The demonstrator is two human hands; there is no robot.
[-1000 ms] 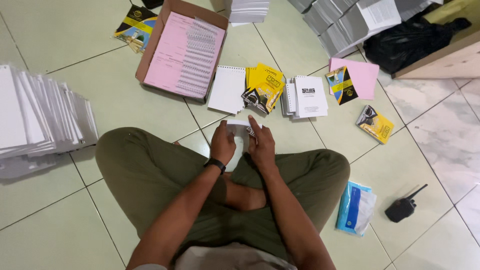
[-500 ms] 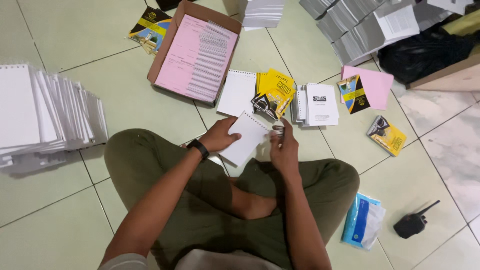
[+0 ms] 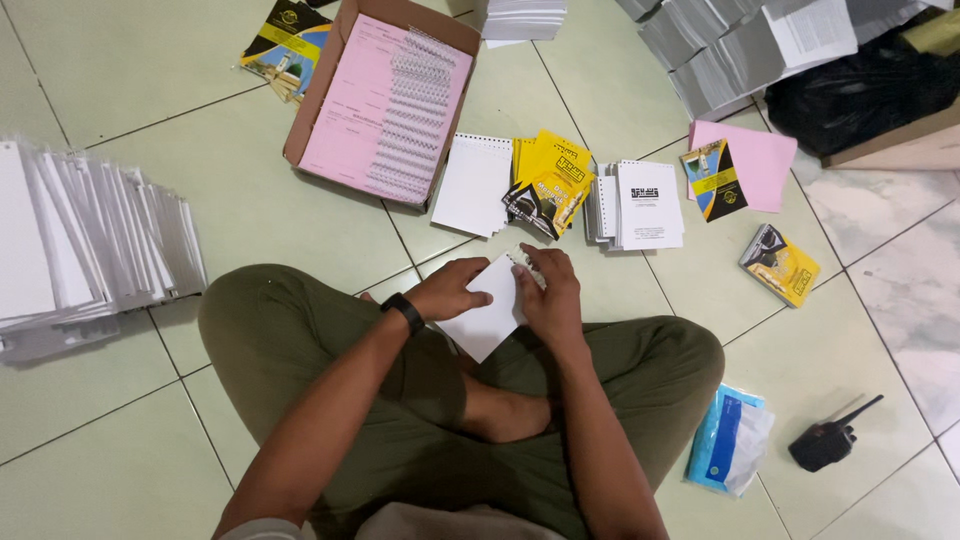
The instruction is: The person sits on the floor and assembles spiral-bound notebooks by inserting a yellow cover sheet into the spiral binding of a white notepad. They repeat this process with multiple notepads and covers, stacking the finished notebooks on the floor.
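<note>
Between your two hands sits a small white pad (image 3: pixel 487 312), held over your crossed legs. Your left hand (image 3: pixel 447 292) grips its left edge, fingers curled around the paper. Your right hand (image 3: pixel 548 290) presses on the right side, fingers bent down at the pad's top corner, where a wire spine (image 3: pixel 527 272) shows. Just past your right hand's fingertips lies a pile of yellow covers (image 3: pixel 553 183), with a white notebook (image 3: pixel 474 184) to the left of it and a stack of bound booklets (image 3: pixel 640 204) to the right. Farther beyond your left hand is a cardboard box (image 3: pixel 385 95) with pink sheets and wire coils inside. Far off to your left hand's side leans a row of white pads (image 3: pixel 90 245).
</note>
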